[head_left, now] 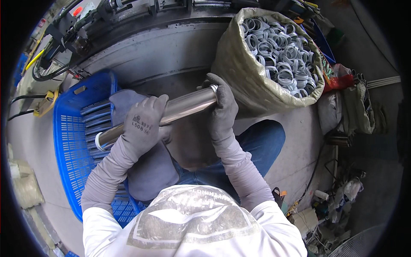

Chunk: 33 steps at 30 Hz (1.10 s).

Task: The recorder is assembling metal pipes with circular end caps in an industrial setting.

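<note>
The metal tube is held up off any surface, in front of the person's lap, its long axis slanting from the lower left, above the blue basket, to the upper right, toward the sack. 1 pale ring circles its left end, and another pale ring shows at its right end, just beside the right palm. The right hand is the nearer to that right end: its fingers are bent around the end, along the axis from the palm, with some fingertips hidden behind the metal. The left hand lies across the tube nearer the left end, fingers closed over the top and leaving a short length bare out to the ring; how firmly either of the 2 hands presses, I cannot tell. Below the left end, inside the basket's right edge, more tubes lie side by side, and a grey cloth covers part of that edge. Beyond the right hand, well apart from the tube's right end, the sack stands on the floor, filled to its rim with loose metal rings.
</note>
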Each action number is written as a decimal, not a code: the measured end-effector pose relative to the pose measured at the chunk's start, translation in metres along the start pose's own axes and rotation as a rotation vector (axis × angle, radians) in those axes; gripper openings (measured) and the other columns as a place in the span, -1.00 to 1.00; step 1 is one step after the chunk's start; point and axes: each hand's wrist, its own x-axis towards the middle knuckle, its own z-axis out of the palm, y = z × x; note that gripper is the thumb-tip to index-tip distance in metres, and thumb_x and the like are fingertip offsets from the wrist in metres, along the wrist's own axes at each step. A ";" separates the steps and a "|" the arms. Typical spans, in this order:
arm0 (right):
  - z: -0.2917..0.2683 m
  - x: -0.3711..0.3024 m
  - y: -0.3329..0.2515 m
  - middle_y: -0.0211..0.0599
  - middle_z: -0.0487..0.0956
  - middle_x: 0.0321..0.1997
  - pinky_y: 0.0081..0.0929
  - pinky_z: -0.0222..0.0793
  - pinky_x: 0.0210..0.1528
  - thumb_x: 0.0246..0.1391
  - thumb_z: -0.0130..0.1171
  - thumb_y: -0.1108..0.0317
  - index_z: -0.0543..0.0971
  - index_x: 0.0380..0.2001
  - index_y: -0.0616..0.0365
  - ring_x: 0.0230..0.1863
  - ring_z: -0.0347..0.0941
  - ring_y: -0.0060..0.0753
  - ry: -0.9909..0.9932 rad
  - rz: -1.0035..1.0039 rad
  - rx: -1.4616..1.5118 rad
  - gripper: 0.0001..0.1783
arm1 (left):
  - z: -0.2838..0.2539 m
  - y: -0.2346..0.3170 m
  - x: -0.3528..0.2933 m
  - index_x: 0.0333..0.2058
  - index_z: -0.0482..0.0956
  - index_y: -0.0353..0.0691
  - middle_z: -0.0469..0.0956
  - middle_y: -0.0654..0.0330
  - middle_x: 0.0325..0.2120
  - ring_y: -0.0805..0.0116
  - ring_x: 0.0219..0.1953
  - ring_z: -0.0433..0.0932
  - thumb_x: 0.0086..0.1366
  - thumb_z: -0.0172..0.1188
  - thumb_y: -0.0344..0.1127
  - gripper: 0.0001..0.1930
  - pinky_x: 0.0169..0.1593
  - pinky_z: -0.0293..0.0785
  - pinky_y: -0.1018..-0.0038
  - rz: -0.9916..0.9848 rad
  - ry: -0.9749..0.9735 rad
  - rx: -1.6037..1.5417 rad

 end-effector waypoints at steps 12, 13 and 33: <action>-0.032 0.026 -0.015 -0.15 0.62 0.07 -0.37 0.42 0.19 0.41 0.09 0.32 0.57 0.19 0.26 0.07 0.55 -0.29 -0.053 -0.321 -0.500 -0.61 | -0.011 -0.010 -0.014 0.21 0.41 -0.25 0.58 -0.06 -0.12 -0.10 -0.02 0.55 -0.01 0.42 -0.22 -0.24 0.08 0.44 0.08 0.006 -0.029 0.014; -0.046 0.037 -0.039 -0.15 0.62 0.10 -0.35 0.44 0.19 0.33 0.20 0.38 0.55 0.20 0.27 0.07 0.56 -0.29 -0.072 -0.504 -0.659 -0.59 | -0.014 -0.020 -0.023 0.21 0.41 -0.25 0.58 -0.06 -0.12 -0.10 -0.02 0.55 -0.01 0.42 -0.22 -0.24 0.08 0.44 0.08 0.000 -0.023 0.021; -0.218 0.142 -0.086 -0.16 0.63 0.07 -0.15 0.45 0.22 0.08 0.29 0.23 0.78 -0.16 -0.11 0.17 0.54 0.00 -0.297 -0.075 -1.693 -0.74 | -0.004 -0.040 -0.036 0.12 0.47 -0.30 0.56 -0.11 -0.09 -0.17 -0.02 0.54 -0.02 0.36 -0.28 -0.34 0.09 0.43 0.05 0.002 0.132 -0.031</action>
